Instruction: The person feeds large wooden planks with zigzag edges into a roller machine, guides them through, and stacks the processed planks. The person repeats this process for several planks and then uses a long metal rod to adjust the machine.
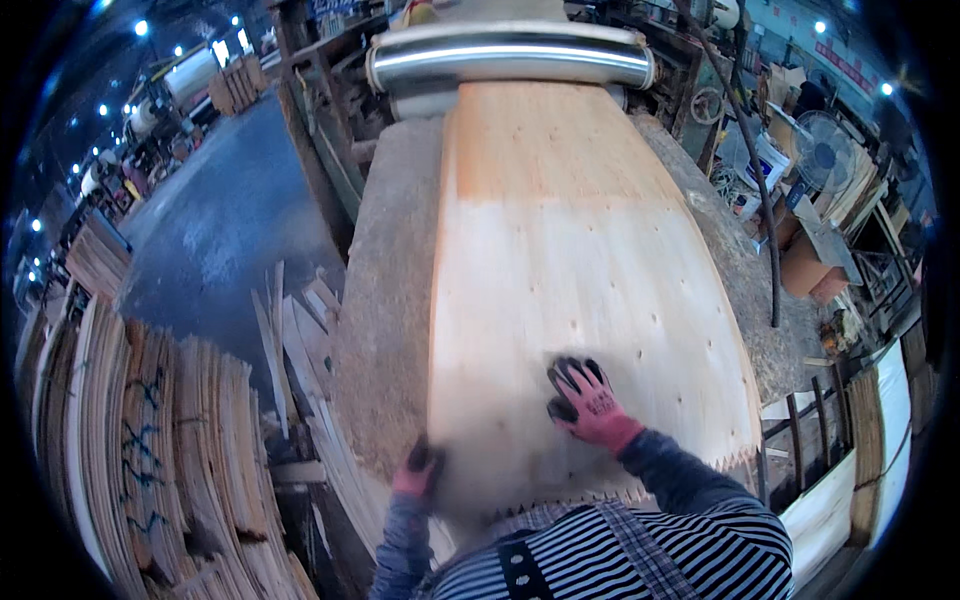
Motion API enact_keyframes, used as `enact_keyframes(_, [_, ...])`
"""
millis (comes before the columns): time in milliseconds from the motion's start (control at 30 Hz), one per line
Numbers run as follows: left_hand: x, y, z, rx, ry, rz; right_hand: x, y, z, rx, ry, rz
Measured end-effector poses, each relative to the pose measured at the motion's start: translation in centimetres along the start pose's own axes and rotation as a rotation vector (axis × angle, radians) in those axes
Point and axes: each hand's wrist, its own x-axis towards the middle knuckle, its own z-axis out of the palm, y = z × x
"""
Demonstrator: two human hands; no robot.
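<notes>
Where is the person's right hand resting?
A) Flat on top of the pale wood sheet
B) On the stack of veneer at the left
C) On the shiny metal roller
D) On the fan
A: the gloved right hand lies spread flat on the wood sheet, well short of the metal roller.

One wide veneer sheet lies in front of me, running from six o'clock up toward twelve. Two gloved hands are on it, both mine: my left hand at its edge near seven o'clock, my right hand flat on top near five o'clock. One steel roller crosses at twelve o'clock. One standing fan sits at two o'clock. The veneer stacks at eight o'clock are too many to count.
</notes>
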Motion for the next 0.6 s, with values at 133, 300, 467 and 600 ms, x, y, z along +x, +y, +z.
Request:
enact_keyframes(133, [-2.4,7.7,1.5,-0.34,-0.268,0.107,-11.7,-2.3,1.0,0.068,-0.205,0.174])
enact_keyframes(300, [-4.7,16.2,7.3,-0.516,-0.502,0.358,-18.7,-3.5,4.7,0.254,0.048,-0.017])
enact_keyframes(467, [-4.6,12.9,8.6,-0.881,-0.618,0.404,-18.3,-6.4,-2.4,0.384,0.52,0.343])
enact_keyframes(600, [-2.2,5.7,5.0,-0.027,-0.17,0.365,-17.5,-7.2,-7.7,-0.093,0.378,0.13])
